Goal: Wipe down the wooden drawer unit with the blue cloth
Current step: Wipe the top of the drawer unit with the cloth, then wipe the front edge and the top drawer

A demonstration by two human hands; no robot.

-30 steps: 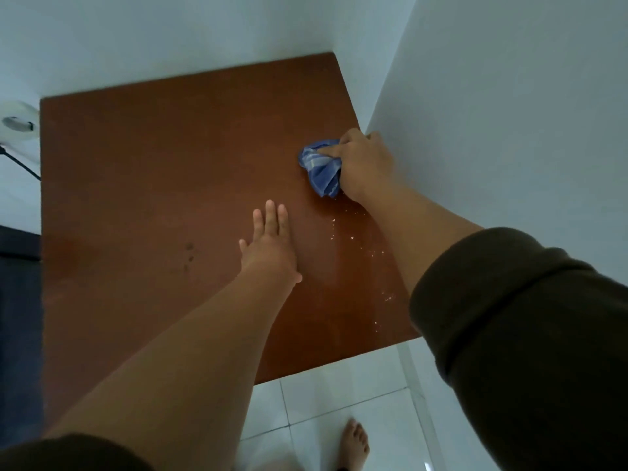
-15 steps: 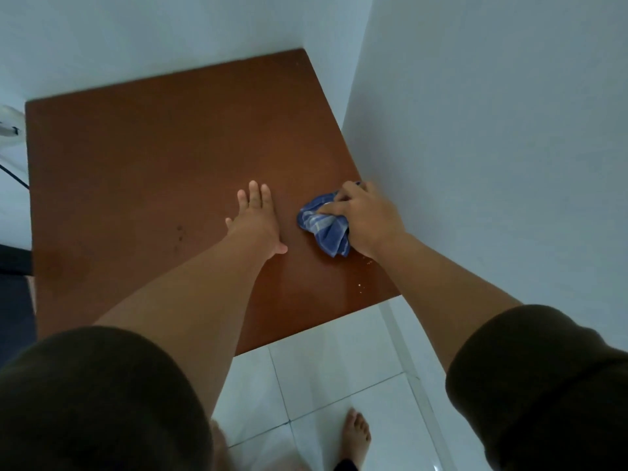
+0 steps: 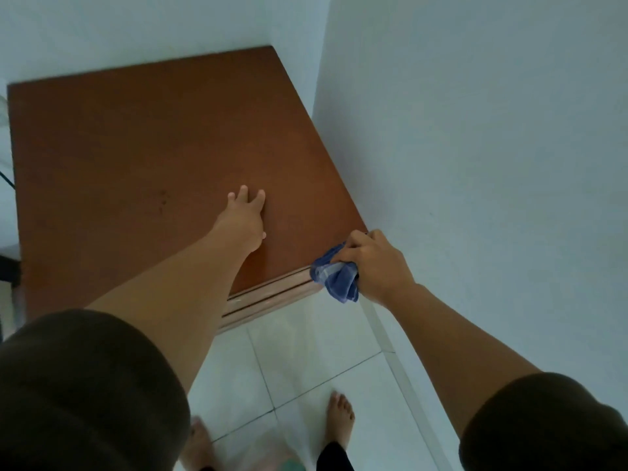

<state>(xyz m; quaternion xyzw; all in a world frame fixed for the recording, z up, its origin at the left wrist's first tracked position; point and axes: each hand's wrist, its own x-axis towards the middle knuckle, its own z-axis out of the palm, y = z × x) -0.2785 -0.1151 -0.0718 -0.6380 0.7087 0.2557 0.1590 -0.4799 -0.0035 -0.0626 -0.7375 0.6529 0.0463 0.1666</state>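
Observation:
The wooden drawer unit (image 3: 136, 147) fills the upper left, its reddish-brown top seen from above, with a paler front edge below. My left hand (image 3: 245, 217) lies flat on the top, fingers spread, holding nothing. My right hand (image 3: 372, 263) grips the bunched blue cloth (image 3: 334, 278) at the unit's front right corner, where the cloth hangs over the edge beside the wall.
A white wall (image 3: 475, 164) runs close along the unit's right side and another behind it. White floor tiles (image 3: 306, 362) lie below, with my bare feet (image 3: 339, 416) standing on them. A dark object (image 3: 8, 266) sits at the far left edge.
My right hand has dragged the cloth along the right side toward me, from mid-top to the front right corner. My left hand stays flat on the top.

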